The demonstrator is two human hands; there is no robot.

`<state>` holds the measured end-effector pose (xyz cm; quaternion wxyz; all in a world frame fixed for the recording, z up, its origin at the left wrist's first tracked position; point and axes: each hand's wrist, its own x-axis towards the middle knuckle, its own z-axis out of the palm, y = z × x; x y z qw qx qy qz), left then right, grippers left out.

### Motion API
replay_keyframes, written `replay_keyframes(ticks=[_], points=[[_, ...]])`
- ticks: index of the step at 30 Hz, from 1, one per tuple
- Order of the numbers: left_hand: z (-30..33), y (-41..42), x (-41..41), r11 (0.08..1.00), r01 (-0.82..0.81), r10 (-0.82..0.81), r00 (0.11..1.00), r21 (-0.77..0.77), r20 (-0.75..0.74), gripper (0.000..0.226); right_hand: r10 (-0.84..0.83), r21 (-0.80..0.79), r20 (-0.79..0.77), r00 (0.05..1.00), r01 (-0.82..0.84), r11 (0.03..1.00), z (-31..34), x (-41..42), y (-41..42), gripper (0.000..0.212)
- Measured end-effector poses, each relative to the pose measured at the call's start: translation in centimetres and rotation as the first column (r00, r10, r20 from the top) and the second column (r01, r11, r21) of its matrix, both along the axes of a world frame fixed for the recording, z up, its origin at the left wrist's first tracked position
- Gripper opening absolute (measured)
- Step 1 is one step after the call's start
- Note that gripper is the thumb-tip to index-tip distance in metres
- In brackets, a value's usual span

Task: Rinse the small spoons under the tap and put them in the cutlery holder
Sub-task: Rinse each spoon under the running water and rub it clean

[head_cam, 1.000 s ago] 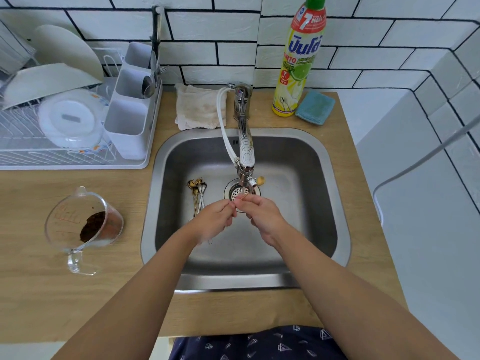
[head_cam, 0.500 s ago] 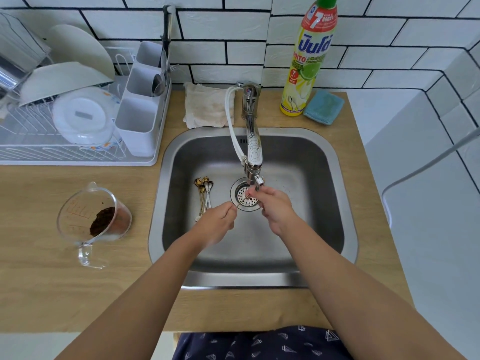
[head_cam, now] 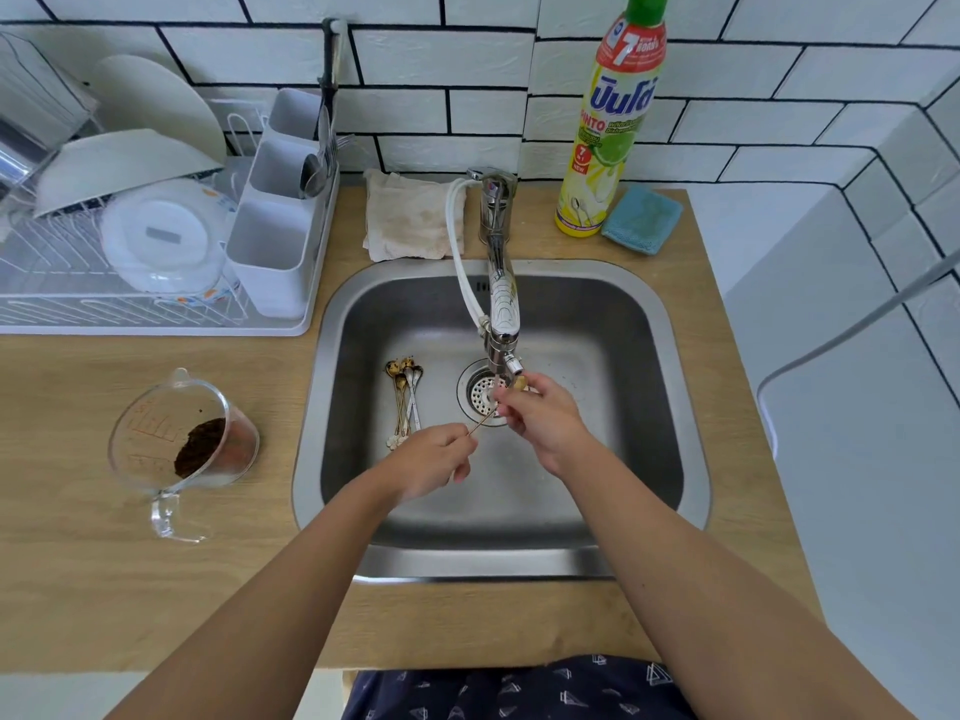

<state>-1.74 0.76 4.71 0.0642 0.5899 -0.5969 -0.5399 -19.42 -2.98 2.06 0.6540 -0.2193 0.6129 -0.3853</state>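
Head view is showing both hands working over the sink, and the change from a moment ago is plain: the two hands, which were bunched together below the tap, are now drawing apart along one small gold spoon. The left hand is pinching the handle end, fingers closed on it, while the right hand is closing its fingertips round the bowl end right under the spout, apparently rubbing it; whether water is actually running is hard to tell at this size. That is suggesting the rinse of this spoon is under way rather than finished. The remaining spoons are lying in a bundle on the sink floor, left of the drain, their bowls looking soiled, so most of the job is still waiting. The cutlery holder is standing at the end of the dish rack on the counter, well apart from the hands. As for writing, the dish-soap bottle is carrying a large Thai brand name, a "7" on its red collar and a small "NEW"; the measuring jug is bearing red graduations too faint to read.
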Motion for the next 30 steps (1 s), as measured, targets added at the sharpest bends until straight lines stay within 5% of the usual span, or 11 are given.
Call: replay_keyframes(ticks=[4,9,14,19,24,27,30], points=[[0.1,0.1,0.0,0.999,-0.054,0.054,0.999,-0.010,0.006,0.039,0.163,-0.088,-0.111,0.980,-0.173,0.981,0.2,1.0,0.1,0.003],[0.5,0.0,-0.2,0.996,-0.007,0.011,0.999,-0.088,0.045,0.040,0.107,-0.099,-0.237,0.966,-0.133,0.986,0.0,1.6,-0.2,0.031],[0.5,-0.3,-0.1,0.990,0.042,-0.026,0.993,-0.135,0.119,0.039,0.310,-0.134,-0.360,0.880,-0.377,0.916,-0.8,1.1,0.6,0.015],[0.1,0.0,-0.2,0.989,0.066,-0.049,0.991,-0.133,0.128,0.037,0.164,-0.119,-0.378,0.911,-0.224,0.967,-0.7,0.1,-0.2,0.030],[0.5,-0.1,-0.3,0.983,0.117,-0.090,0.978,-0.139,0.187,0.037,0.262,-0.109,-0.420,0.869,-0.335,0.936,-0.4,0.2,0.5,0.020],[0.8,-0.1,-0.2,0.999,0.008,-0.005,0.998,-0.051,0.069,0.037,0.223,-0.071,-0.292,0.930,-0.253,0.965,-0.2,-0.2,-0.1,0.028],[1.0,0.3,0.3,0.903,-0.222,0.346,0.883,0.369,-0.316,0.036,0.145,-0.051,0.107,0.984,-0.140,0.989,0.1,-0.2,-0.3,0.021]])
